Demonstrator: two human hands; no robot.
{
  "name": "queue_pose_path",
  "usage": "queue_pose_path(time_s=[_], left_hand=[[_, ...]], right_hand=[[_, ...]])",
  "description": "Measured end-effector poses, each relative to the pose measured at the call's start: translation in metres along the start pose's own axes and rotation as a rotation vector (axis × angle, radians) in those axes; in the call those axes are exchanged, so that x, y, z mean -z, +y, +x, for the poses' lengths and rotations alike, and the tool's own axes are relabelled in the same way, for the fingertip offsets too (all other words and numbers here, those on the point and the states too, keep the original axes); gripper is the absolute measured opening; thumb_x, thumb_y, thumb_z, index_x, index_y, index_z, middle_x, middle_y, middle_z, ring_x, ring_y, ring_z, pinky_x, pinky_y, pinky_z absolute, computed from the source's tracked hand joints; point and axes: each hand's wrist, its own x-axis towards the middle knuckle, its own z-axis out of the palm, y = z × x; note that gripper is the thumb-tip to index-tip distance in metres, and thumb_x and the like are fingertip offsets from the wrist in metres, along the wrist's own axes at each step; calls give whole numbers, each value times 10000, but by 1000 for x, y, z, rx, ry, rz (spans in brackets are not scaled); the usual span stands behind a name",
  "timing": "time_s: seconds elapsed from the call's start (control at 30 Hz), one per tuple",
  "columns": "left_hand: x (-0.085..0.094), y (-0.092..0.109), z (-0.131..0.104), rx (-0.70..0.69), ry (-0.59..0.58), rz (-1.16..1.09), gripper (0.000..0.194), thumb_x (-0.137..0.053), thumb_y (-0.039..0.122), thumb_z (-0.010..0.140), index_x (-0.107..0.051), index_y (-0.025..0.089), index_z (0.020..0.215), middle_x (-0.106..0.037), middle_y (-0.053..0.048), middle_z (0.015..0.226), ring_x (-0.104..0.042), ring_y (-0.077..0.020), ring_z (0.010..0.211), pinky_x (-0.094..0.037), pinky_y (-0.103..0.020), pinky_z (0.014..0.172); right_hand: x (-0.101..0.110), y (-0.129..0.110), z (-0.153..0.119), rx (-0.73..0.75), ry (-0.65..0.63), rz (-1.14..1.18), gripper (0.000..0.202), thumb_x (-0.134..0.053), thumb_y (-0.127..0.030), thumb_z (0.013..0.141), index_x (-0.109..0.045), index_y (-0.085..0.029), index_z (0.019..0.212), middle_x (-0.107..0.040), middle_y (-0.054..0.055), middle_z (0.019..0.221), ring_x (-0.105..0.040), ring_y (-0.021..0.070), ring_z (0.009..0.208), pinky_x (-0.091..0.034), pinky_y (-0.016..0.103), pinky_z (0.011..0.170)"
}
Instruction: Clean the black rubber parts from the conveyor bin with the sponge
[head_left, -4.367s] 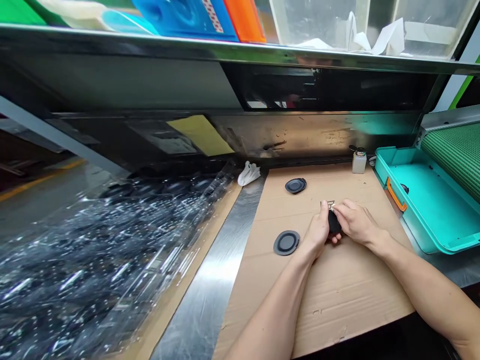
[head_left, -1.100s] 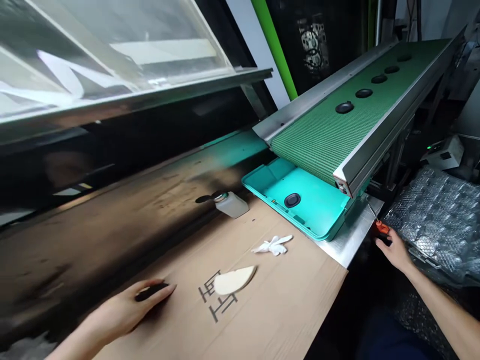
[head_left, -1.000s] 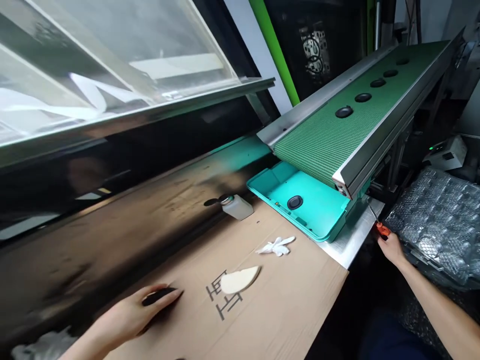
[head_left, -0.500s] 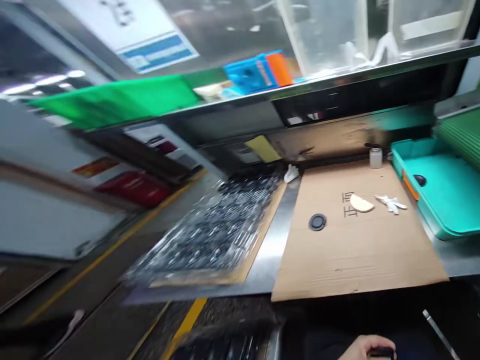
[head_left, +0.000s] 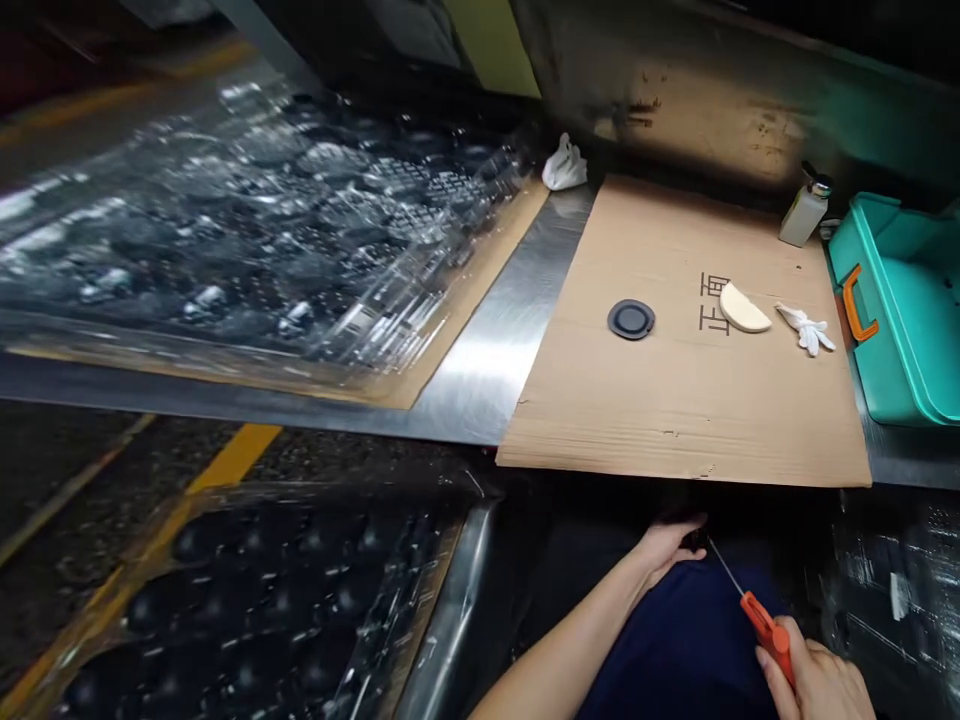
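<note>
My left hand (head_left: pixel 671 545) is closed around a small black part (head_left: pixel 697 540), low in front of the table edge; most of the part is hidden by shadow and fingers. My right hand (head_left: pixel 817 675) grips an orange utility knife (head_left: pixel 772 635) with a round knob on its handle. Its long thin blade points up and left, and the tip reaches the black part; whether they touch, I cannot tell. Beyond both hands, a round black rubber-like disc (head_left: pixel 631 319) rests on the cardboard sheet (head_left: pixel 600 420).
On the cardboard lie a cream half-round pad (head_left: pixel 744 308) and a white glove (head_left: pixel 806 329). Behind stands a white pump bottle (head_left: pixel 805 208). A teal bin (head_left: pixel 885 340) is at right. Plastic-wrapped black parts (head_left: pixel 262 230) cover the left; more wrapped black parts (head_left: pixel 277 590) sit lower left.
My view has tipped down toward my lap, bringing both hands into the frame. The knife blade has swung over to the black part in my left hand.
</note>
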Motion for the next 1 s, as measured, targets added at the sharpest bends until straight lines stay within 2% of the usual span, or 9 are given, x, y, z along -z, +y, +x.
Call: queue_pose_path(time_s=[0.1,0.2,0.33,0.43,0.53,0.67,0.8,0.9,1.0], left_hand=[[-2,-4,-8,-209,-107,215,656,-961,194,531,-733,178,1146,-731,-102,1047,-687,-251,984,-567,-353,889],[-2,-3,-9,-325,-119,315,615,-945,231,577,-737,189,1155,-718,-107,1127,-677,-256,1004,-565,-358,893],[2,6,-3,-56,30,-51,443,-813,363,792,-653,141,1140,-697,-165,1111,-713,-264,894,-616,-405,738],[3,13,0,147,51,-258,361,-681,409,910,-601,101,1082,-690,-156,977,-734,-270,837,-638,-441,724],[3,17,-2,183,48,-322,345,-620,407,954,-590,88,1082,-690,-145,945,-745,-266,829,-650,-444,742],[1,15,-5,216,43,-223,359,-620,408,956,-597,75,1089,-715,-171,956,-754,-265,745,-649,-395,667],[-1,10,-12,157,50,-119,320,-707,250,897,-621,104,1169,-735,-178,1064,-768,-285,805,-650,-378,656],[-6,12,-27,91,53,-54,470,-790,149,786,-632,184,1228,-718,-161,1229,-756,-316,994,-661,-392,763],[-12,16,-56,-17,75,63,607,-886,235,661,-654,259,1221,-697,-119,1313,-707,-343,1136,-632,-419,911]], right_hand=[[23,-4,13,45,5,-8,222,-380,-427,1046,-529,-263,1033,-643,-40,572,-650,210,447,-350,267,429],[36,-10,20,70,15,-33,204,-370,-412,1053,-501,-260,1017,-635,-45,562,-647,213,449,-325,269,443],[28,-17,20,125,14,-42,211,-336,-391,1063,-487,-251,1018,-647,-33,586,-633,198,443,-306,264,448],[14,-18,18,145,54,-60,223,-309,-374,1066,-489,-242,1064,-646,-22,599,-643,204,465,-315,265,463],[3,-15,16,138,38,-56,205,-338,-364,1061,-498,-237,1073,-632,-25,604,-641,198,481,-315,262,478],[0,-16,14,76,-5,-72,210,-401,-348,1033,-544,-220,1116,-656,3,661,-655,204,546,-356,260,515],[11,-25,4,-31,-27,72,211,-517,-333,972,-612,-253,1143,-692,12,756,-691,206,654,-485,280,645],[20,-20,-13,-89,130,353,185,-561,-373,953,-665,-277,1072,-706,27,809,-694,215,736,-566,332,742],[25,6,-27,-297,485,566,273,-599,-452,936,-705,-262,1100,-742,97,974,-713,278,879,-621,408,790]])
